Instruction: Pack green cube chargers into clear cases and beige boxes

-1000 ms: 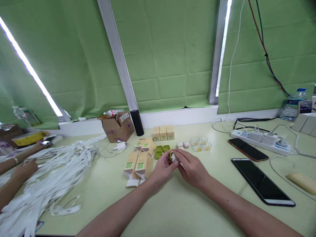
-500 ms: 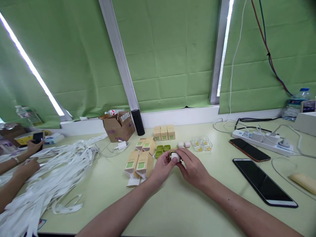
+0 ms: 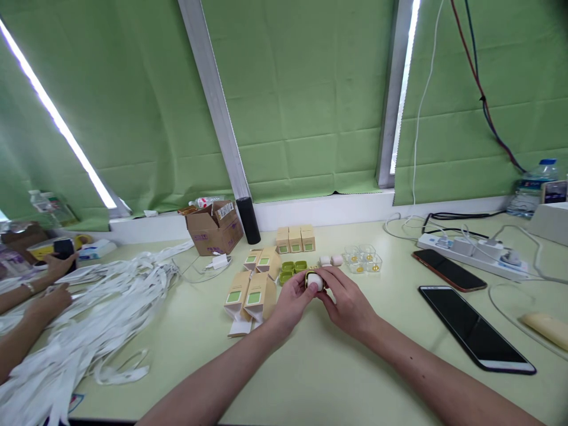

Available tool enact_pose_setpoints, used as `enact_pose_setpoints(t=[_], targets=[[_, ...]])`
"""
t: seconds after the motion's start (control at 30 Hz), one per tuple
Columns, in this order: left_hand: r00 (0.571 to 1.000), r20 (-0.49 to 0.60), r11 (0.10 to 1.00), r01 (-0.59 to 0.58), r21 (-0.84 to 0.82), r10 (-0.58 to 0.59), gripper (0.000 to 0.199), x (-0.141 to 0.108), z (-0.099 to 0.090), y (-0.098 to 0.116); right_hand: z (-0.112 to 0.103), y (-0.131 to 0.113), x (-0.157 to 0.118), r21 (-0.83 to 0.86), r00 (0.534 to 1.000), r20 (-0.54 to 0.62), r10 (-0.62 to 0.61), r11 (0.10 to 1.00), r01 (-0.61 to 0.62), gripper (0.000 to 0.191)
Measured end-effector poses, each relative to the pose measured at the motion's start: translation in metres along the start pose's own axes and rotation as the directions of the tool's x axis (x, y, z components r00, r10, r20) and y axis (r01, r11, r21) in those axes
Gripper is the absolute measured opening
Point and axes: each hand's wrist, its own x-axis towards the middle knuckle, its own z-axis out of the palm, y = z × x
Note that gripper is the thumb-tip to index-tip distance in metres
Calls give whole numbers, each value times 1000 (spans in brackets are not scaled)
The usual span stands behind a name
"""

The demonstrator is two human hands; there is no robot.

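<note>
Pinched between my left hand (image 3: pixel 290 300) and my right hand (image 3: pixel 349 300) is a small white rounded piece (image 3: pixel 315 282) with a dark and yellow-green edge around its left side. My left thumb presses its front; the right fingers close over its top and right side. Just behind my hands are several small green square cups (image 3: pixel 293 267). Two white rounded pieces (image 3: pixel 331 260) sit beyond my right fingers. Several clear cups with yellow bits inside (image 3: pixel 364 258) stand to their right. Left of my left hand are several kraft paper boxes with green labels (image 3: pixel 255 291).
Three more small boxes (image 3: pixel 295 239) stand at the back beside a black cylinder (image 3: pixel 248 220) and a cardboard carton (image 3: pixel 215 228). Two phones (image 3: pixel 474 328) and a power strip (image 3: pixel 474 254) lie right. White straps (image 3: pixel 115 307) cover the left, where another person's hands (image 3: pixel 48 305) work.
My hands keep almost the same place and grip on the white piece. At the left, the other person's dark phone has shifted slightly left.
</note>
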Motion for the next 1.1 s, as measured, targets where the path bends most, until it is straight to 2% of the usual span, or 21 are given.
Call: enact_pose_setpoints(t=[0.17,0.37,0.5,0.6,0.67,0.73,0.87,0.93,1.0,1.1], targets=[[1000,6,1000,16,-15,-16,59,0,1,2,-1,1,0,76,999,-6,39,996,-38,41],[998,19,998,61,-13,-61,59,-1,-3,2,-3,-1,-1,238,971,9,238,943,-233,39],[1000,6,997,14,78,-15,58,-4,-8,4,-4,-1,1,401,911,85,404,823,-403,42],[994,-30,959,-93,268,105,47,-6,-14,6,-3,0,4,521,847,153,509,687,-507,48],[974,-1,876,-202,438,225,45,-8,-18,7,-3,0,6,589,813,182,554,600,-541,49],[933,70,729,-321,605,353,50,-9,-22,7,-3,0,8,646,786,201,585,524,-555,49],[803,263,365,-500,786,535,55,-8,-26,4,-6,-1,13,714,743,252,620,399,-575,52],[745,338,232,-545,806,575,53,-7,-27,3,-7,-2,14,727,736,280,617,364,-582,53],[712,385,151,-564,812,587,51,-6,-28,2,-7,-2,14,731,735,307,604,345,-589,53],[691,427,90,-577,812,583,48,-5,-28,3,-6,-2,12,729,733,348,585,323,-604,53]])
